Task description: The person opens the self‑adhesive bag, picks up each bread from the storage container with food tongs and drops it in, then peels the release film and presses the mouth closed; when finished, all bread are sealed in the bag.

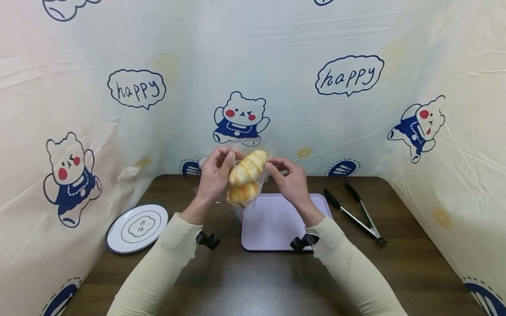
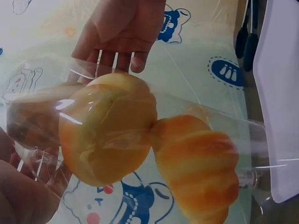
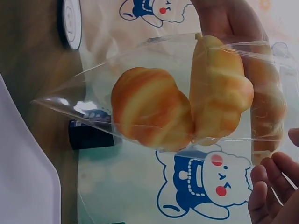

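Note:
A clear plastic bag (image 3: pixel 100 81) with several bread rolls inside hangs between both hands over the back of the table. Within it show a ridged roll (image 1: pixel 249 167) on top, another golden roll (image 1: pixel 243 193) below, a smooth round bun (image 2: pixel 110 128) and a longer piece of bread (image 3: pixel 267 102) near the mouth end. My left hand (image 1: pixel 215 173) grips the bag's left side, its thumb beside the upper roll. On the other side, my right hand (image 1: pixel 290 177) pinches the bag's edge between thumb and fingers. The bag's closed, pointed end hangs downward.
Below the bag lies a pale purple tray (image 1: pixel 276 224). A white plate (image 1: pixel 136 228) with a dark rim sits at the left, and black-tipped metal tongs (image 1: pixel 361 215) lie spread at the right. A printed cloth (image 1: pixel 292 114) encloses the wooden table (image 1: pixel 253 281) at back and sides.

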### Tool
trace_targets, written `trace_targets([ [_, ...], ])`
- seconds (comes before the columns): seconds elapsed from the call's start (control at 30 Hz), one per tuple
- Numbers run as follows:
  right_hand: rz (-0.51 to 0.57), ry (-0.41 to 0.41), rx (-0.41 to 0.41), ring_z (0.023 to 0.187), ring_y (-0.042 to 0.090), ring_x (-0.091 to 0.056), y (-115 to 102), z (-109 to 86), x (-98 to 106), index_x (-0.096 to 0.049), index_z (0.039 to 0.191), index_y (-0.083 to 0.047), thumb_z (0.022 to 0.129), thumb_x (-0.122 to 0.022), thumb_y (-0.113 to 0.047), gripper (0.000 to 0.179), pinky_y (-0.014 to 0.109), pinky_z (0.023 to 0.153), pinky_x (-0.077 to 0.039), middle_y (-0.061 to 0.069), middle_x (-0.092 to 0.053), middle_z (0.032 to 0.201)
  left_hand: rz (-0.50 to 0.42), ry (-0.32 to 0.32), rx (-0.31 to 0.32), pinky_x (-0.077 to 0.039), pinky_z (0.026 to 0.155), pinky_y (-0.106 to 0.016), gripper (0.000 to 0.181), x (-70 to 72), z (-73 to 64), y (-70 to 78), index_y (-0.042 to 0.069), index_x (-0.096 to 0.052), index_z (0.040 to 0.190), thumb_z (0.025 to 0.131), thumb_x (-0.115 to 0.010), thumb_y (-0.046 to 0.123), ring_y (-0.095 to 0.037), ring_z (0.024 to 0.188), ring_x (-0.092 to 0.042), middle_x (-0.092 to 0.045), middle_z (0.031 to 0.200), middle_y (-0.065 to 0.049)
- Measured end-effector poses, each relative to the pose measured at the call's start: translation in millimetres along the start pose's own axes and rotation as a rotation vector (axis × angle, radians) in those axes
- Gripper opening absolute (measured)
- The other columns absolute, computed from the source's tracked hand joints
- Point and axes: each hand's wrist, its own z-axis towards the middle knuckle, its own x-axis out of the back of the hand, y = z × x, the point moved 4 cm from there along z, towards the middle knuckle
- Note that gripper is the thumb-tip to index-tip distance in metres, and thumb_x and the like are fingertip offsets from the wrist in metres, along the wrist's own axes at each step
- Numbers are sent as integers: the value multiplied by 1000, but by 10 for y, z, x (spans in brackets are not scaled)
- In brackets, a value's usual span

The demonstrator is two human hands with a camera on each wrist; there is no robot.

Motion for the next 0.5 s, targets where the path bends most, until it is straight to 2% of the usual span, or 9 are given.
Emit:
trace_targets([
  [0.1, -14, 26, -23, 87, 17, -63, -10, 10, 19, -76, 104, -15, 90, -70, -45, 33, 30, 67, -51, 5, -74, 96, 4, -24, -15, -52, 84, -19, 27, 2, 33, -98, -1, -58, 115, 104, -54, 23, -22, 102, -60, -66, 118, -17],
  [0.2, -31, 43, -46, 84, 17, -62, -20, 13, 40, -77, 98, -14, 88, -71, -46, 34, 29, 66, -50, 5, -73, 90, 3, -44, -31, -53, 87, -21, 28, -5, 40, -121, 1, -59, 113, 103, -56, 27, -23, 103, -61, -66, 116, -15],
  [0.33, -35, 45, -43, 80, 17, -61, -22, 15, 79, -77, 95, -11, 91, -71, -39, 29, 29, 64, -48, 8, -71, 83, 24, -61, -47, -53, 86, -23, 30, 9, 48, -138, 2, -62, 111, 102, -58, 30, -23, 102, -62, -68, 114, -14],
  [0.5, -24, 57, -44, 76, 17, -60, 6, 38, 194, -77, 96, -9, 94, -69, -35, 27, 27, 62, -46, 12, -69, 80, 157, -24, -38, -52, 79, -22, 32, 141, 63, -144, 8, -70, 114, 99, -62, 36, -18, 100, -62, -70, 115, -9],
])
